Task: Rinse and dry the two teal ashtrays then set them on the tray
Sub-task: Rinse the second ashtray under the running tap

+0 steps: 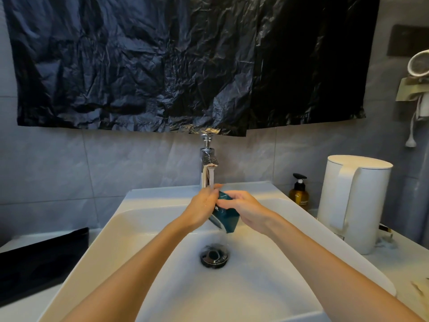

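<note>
a glossy teal ceramic ashtray (224,214) is held tilted on edge over the white rectangular washbasin (139,205), just below the chrome tap (207,156), whose stream lands at the top of the piece near the fingertips. the left hand (203,205) grips its left edge with curled fingers, and the right hand (246,205) wraps over its top and right side, thumb tucked towards the near face. water runs off the lowest corner and falls towards the open metal drain (214,255) directly beneath. only one teal piece shows plainly; whether the second is stacked behind it or sits elsewhere cannot be told. this looks like the rinsing step, with drying and placing not yet done. the main risk is a slip: wet glaze and wet skin give little friction, and a dropped ashtray would strike the hard basin and could chip or crack. turning it under the flow with too light a grip would cause that. carrying it dripping to the flat black tray (39,259) on the counter at the left would wet the tray, and a careless swing to the right could knock the white kettle (352,201) or the amber pump bottle (299,194).
</note>
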Motion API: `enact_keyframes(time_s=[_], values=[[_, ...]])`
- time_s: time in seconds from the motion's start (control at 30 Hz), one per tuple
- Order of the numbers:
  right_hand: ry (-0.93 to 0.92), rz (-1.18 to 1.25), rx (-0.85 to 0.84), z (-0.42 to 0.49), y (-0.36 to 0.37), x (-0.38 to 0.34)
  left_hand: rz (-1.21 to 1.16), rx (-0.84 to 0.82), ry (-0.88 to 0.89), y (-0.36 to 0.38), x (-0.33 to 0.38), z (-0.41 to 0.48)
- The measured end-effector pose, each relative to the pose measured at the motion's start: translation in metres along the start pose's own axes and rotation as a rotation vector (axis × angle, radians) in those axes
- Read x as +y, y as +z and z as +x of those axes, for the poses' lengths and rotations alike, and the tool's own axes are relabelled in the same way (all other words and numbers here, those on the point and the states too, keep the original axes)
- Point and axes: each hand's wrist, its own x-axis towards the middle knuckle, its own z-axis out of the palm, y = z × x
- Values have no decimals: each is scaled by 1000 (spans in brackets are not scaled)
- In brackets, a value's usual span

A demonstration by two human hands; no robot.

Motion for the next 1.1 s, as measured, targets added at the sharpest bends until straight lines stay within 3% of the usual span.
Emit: enact_keyframes(time_s=[0.1, 0.2, 0.27, 0.43, 0.53, 0.73, 0.83, 0.9, 1.1], values=[[-16, 1, -22, -1, -7, -1, -112, -65, 14, -4, -2, -4], [-24, 33, -107, -4, -8, -7, -372, 8, -291, -12, -5, -2], [-37, 111, -135, -6, -8, -11, -586, -62, -445, -16, -9, -4], [-52, 262, -141, -7, -17, -10, -870, -156, -529, -14, -9, -8], [30, 155, 22, -4, -13, -1, -819, -106, -559, -1, -1, -8], [140, -12, 503, 13, 14, -9, -611, 173, -441, 16, 2, -5], [229, 81, 537, 20, 19, -17, -561, 244, -371, 17, 4, -6], [236, 145, 560, 23, 20, -15, -407, 267, -265, 17, 0, -4], [150, 111, 707, 25, 17, -13, -69, 240, 51, 22, -1, -3]])
